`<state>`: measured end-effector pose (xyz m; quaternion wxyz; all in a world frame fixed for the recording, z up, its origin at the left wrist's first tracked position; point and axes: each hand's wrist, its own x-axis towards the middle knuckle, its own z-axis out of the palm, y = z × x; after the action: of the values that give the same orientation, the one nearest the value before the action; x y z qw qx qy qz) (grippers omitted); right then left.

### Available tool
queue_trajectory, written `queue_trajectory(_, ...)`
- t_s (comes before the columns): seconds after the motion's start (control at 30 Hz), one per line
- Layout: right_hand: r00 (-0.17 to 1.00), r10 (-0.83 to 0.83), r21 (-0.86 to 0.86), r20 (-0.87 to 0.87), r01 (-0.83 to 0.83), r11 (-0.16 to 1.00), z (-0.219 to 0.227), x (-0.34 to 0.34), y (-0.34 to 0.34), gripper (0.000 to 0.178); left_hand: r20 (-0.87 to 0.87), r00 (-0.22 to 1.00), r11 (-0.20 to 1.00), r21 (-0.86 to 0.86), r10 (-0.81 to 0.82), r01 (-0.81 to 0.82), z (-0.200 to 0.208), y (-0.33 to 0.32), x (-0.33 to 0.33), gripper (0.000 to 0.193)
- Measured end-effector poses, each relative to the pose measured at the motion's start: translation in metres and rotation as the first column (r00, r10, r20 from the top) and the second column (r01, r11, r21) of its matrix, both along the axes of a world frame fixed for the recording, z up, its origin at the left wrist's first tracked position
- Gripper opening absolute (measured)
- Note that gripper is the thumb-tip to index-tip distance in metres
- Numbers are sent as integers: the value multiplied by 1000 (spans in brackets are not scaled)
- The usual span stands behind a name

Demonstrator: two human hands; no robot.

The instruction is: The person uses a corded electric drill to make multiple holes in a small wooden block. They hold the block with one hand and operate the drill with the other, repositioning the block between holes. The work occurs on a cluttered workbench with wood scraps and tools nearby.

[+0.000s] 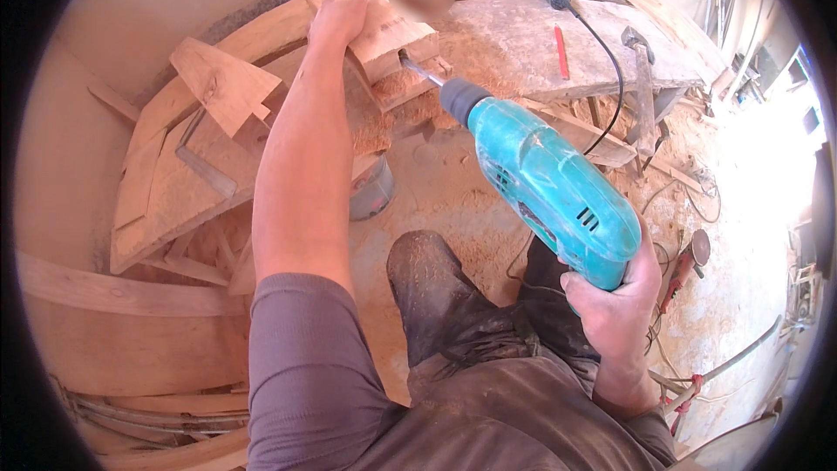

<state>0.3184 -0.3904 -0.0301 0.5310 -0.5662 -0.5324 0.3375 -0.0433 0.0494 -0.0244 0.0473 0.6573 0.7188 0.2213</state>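
Head view: the left hand (338,22) is curled over the left side of a wood block (388,28) on the bench (510,39), holding it. The right hand (621,296) is wrapped around the rear of a drill (554,183), which stretches ahead and leftward, its bit (423,72) at an opening in the block's near end. The drill is teal, scuffed, dark-nosed; the block, pale.
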Motion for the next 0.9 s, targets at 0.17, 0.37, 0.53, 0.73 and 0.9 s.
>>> queue_trajectory(0.17, 996, -38, 70, 84, 32, 997, 0, -1, -3, 74, 39, 999, 1000, -5, 23, -23, 11, -18, 11, 67)
queue_trajectory(0.37, 998, -53, 28, 33, 52, 998, -4, -2, -11, 76, 126, 988, 996, -14, 85, -84, 15, -27, 18, 71)
queue_trajectory(0.53, 999, -26, 91, -25, 28, 995, -13, -7, -8, 76, 216, 971, 995, -56, 99, -88, 21, -37, 22, 75)
queue_trajectory(0.73, 1000, -6, 13, 28, 5, 1000, -50, -25, 12, 70, 122, 987, 995, 13, 101, -103, 15, -27, 26, 77)
queue_trajectory(0.9, 981, 139, -136, -135, -158, 978, -61, -24, 13, 63, 120, 991, 998, -34, 53, -49, 5, -5, 0, 72)
